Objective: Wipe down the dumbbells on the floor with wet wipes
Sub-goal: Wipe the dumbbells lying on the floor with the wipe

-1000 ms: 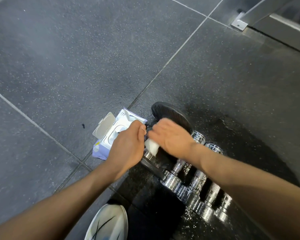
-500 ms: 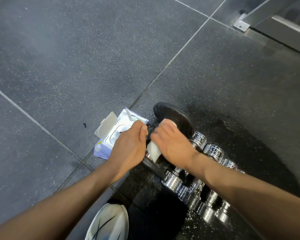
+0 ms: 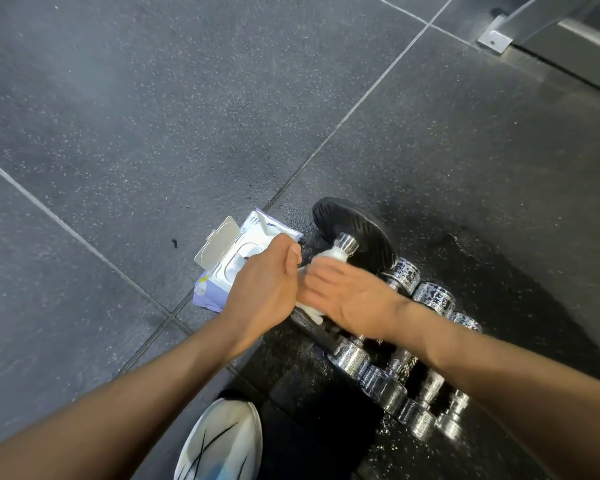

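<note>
Right hand (image 3: 347,299) slid nearer along the dumbbell (image 3: 357,223) bar, baring its chrome end; fingers (image 3: 314,284) flat, blurred, pressing the wet wipe (image 3: 336,255). Left hand (image 3: 264,289) fingers curled, grip hidden. Dumbbell on floor (image 3: 153,116), right of wipes pack (image 3: 232,268).

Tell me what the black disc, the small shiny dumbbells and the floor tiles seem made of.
Black round ribbed disc: matte, dull sheen, probably rubber or coated iron.
Small shiny silver dumbbells: chromed metal, mirror-bright glints and reflections.
Dark grey speckled floor tiles: matte with pale flecks, likely rubber gym flooring.
</note>
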The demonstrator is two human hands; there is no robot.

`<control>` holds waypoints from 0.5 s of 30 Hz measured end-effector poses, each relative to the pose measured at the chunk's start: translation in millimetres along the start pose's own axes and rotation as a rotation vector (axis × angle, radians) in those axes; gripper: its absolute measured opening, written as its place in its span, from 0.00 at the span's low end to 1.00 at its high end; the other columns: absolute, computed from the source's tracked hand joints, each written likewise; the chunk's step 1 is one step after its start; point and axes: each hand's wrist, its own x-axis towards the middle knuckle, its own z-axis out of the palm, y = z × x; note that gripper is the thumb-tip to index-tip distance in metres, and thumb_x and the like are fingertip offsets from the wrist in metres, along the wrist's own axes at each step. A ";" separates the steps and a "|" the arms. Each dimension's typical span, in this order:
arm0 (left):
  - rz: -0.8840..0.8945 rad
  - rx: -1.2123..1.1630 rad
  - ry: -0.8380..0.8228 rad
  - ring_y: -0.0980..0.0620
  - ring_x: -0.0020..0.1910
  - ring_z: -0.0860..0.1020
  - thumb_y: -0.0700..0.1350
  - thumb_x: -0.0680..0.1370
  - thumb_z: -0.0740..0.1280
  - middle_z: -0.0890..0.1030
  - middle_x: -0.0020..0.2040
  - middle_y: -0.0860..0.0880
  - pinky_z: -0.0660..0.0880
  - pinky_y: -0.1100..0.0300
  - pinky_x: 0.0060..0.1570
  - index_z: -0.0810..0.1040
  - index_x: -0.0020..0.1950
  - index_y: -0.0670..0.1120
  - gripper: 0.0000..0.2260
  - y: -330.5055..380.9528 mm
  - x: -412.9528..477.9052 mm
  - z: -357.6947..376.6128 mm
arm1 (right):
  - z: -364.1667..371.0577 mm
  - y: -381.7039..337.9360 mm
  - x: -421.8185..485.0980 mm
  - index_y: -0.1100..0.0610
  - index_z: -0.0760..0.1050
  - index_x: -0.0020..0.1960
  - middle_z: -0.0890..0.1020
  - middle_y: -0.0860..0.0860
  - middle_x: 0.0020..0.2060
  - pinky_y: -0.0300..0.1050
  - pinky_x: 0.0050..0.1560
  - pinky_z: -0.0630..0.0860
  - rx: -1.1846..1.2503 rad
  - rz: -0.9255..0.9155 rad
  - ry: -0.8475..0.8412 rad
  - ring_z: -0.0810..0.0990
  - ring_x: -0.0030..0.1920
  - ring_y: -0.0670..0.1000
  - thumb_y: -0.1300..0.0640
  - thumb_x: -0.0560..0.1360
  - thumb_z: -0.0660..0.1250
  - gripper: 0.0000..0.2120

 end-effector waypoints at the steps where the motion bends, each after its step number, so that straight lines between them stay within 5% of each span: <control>1: 0.002 -0.001 0.004 0.40 0.43 0.77 0.50 0.86 0.54 0.78 0.38 0.50 0.73 0.46 0.46 0.71 0.48 0.49 0.11 -0.4 -0.3 -0.1 | -0.1 10.0 0.9 0.58 0.59 0.75 0.72 0.58 0.64 0.60 0.79 0.55 -0.019 0.046 -0.035 0.69 0.68 0.62 0.64 0.74 0.66 0.32; 4: -0.015 -0.019 0.012 0.39 0.43 0.77 0.50 0.86 0.54 0.78 0.38 0.49 0.73 0.45 0.45 0.70 0.47 0.50 0.11 -0.9 -0.7 0.6 | -10.3 12.6 10.5 0.58 0.68 0.69 0.76 0.57 0.55 0.60 0.76 0.60 0.046 0.127 -0.088 0.73 0.61 0.61 0.64 0.73 0.66 0.25; 8: -0.035 -0.027 0.026 0.41 0.44 0.77 0.50 0.86 0.56 0.78 0.39 0.50 0.72 0.48 0.45 0.71 0.47 0.50 0.10 -1.0 0.6 2.3 | -13.3 -7.4 19.8 0.61 0.75 0.60 0.79 0.55 0.45 0.51 0.61 0.67 0.267 -0.039 -0.007 0.73 0.46 0.55 0.62 0.63 0.78 0.27; 11: -0.012 -0.020 0.026 0.42 0.43 0.77 0.50 0.86 0.55 0.77 0.37 0.52 0.72 0.48 0.43 0.71 0.47 0.51 0.10 -0.4 -0.7 2.8 | -26.0 8.7 25.9 0.55 0.67 0.72 0.77 0.51 0.53 0.50 0.66 0.66 0.271 -0.001 -0.236 0.65 0.48 0.49 0.63 0.73 0.69 0.28; 15: -0.001 -0.011 0.020 0.39 0.42 0.77 0.51 0.86 0.54 0.78 0.37 0.49 0.73 0.46 0.42 0.71 0.48 0.49 0.11 0.9 -2.4 2.5 | -52.4 22.8 48.3 0.51 0.66 0.75 0.77 0.49 0.54 0.50 0.67 0.66 0.279 0.042 -0.539 0.75 0.57 0.54 0.61 0.78 0.66 0.26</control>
